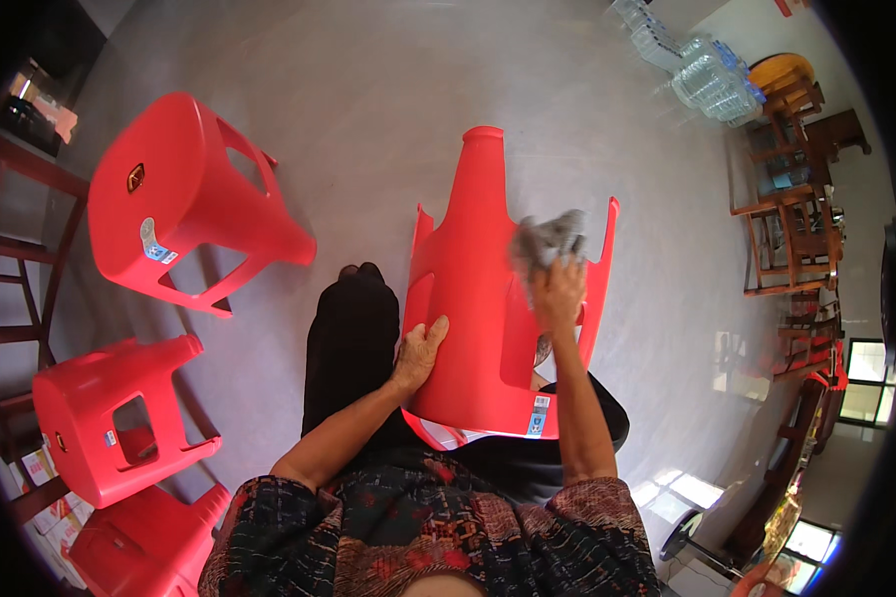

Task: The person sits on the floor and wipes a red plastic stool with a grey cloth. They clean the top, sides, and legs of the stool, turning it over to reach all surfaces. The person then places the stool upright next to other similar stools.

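A red plastic stool (pixel 473 298) lies tipped on my lap, its legs pointing away from me and its seat end toward my body. My left hand (pixel 418 350) grips the stool's left side near the seat end. My right hand (pixel 558 291) is closed on a crumpled grey cloth (pixel 548 239) and presses it against the stool's right leg. My legs in black trousers (pixel 353 348) stretch out under the stool.
Three more red plastic stools stand to my left: one tipped (pixel 184 199) on the grey floor, one upright (pixel 110 423), one at the lower left (pixel 139 542). Wooden chairs (pixel 786 229) and packs of water bottles (pixel 702 75) are at the right.
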A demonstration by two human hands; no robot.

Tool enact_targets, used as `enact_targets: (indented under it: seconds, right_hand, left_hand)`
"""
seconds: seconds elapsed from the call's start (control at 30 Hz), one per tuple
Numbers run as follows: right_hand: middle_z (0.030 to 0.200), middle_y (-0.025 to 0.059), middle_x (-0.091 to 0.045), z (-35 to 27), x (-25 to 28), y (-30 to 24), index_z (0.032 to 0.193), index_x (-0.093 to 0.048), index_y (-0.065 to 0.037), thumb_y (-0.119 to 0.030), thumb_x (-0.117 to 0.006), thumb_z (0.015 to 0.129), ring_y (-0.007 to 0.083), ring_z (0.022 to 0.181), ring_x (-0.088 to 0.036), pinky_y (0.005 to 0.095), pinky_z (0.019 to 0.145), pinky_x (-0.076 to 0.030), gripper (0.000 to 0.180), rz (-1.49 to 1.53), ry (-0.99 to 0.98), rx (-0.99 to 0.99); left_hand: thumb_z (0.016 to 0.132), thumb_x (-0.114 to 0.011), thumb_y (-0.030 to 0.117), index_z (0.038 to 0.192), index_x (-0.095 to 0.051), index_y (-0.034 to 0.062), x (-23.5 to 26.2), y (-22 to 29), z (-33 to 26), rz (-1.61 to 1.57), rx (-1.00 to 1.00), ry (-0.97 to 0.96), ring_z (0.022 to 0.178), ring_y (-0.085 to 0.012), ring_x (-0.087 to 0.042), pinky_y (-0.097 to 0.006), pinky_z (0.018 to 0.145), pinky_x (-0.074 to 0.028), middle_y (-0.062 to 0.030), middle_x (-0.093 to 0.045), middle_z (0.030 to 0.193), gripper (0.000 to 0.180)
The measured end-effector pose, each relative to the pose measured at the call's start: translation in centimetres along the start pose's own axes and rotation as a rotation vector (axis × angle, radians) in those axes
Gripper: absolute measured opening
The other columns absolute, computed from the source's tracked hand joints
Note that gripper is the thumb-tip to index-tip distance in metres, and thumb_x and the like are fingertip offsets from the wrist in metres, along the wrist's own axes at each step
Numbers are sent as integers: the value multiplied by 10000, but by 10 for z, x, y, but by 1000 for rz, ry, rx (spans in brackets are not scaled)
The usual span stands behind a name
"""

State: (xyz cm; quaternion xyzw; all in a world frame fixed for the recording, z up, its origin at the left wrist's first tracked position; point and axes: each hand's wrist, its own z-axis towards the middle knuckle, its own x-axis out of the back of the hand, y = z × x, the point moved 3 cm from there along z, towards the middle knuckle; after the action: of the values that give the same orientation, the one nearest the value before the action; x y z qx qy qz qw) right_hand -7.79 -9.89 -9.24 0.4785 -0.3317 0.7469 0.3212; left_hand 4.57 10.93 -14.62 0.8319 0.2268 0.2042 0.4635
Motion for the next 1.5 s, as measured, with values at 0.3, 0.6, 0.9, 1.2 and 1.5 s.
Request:
enact_targets:
  seconds: [0.3, 0.6, 0.9, 1.2, 1.5]
  right_hand:
    - [1248, 5, -559, -1, 44, -114, 1036, -683, -203, -250, -761, 641, 301, 1295, -388, 579, 1046, -277, 406, 85, -342, 650]
    - [1189, -29, -570, 139, -47, -118, 979, -716, -273, -341, -740, 625, 283, 1256, -394, 568, 953, -319, 362, -100, -97, 616]
    - [1457, -56, -367, 182, -72, -120, 1221, -593, -327, -453, -552, 870, 308, 1407, -178, 593, 969, -327, 376, -422, -496, 312]
    - [1237, 18, -561, 55, -14, -136, 928, -702, -206, -306, -647, 751, 454, 1298, -327, 665, 911, -299, 211, -190, -218, 600]
    - [1291, 81, -547, -127, 78, -129, 787, -678, -128, -240, -657, 736, 485, 1282, -347, 693, 909, -289, 125, 62, -143, 369]
  left_hand:
    - [893, -530, 535, 900, -570, -42, -7, -5, -6, -85, -76, 57, 835, -440, -625, -448, 693, -474, -277, -619, 804, 578]
    - [839, -537, 649, 770, -503, -12, -5, 6, -8, -14, 17, -45, 672, -389, -584, -434, 629, -459, -237, -562, 674, 665]
    - [831, -550, 651, 779, -490, -8, -4, 6, -5, -19, 28, -52, 671, -360, -585, -436, 623, -449, -224, -551, 684, 663]
    - [994, -342, 489, 918, -564, -72, -10, -19, 4, -224, 64, -33, 840, -201, -559, -361, 795, -431, -93, -592, 796, 608]
    - [972, -311, 589, 1222, -544, 45, -20, -22, 2, -946, -10, -164, 1046, -156, -523, -306, 927, -427, -58, -581, 1127, 642]
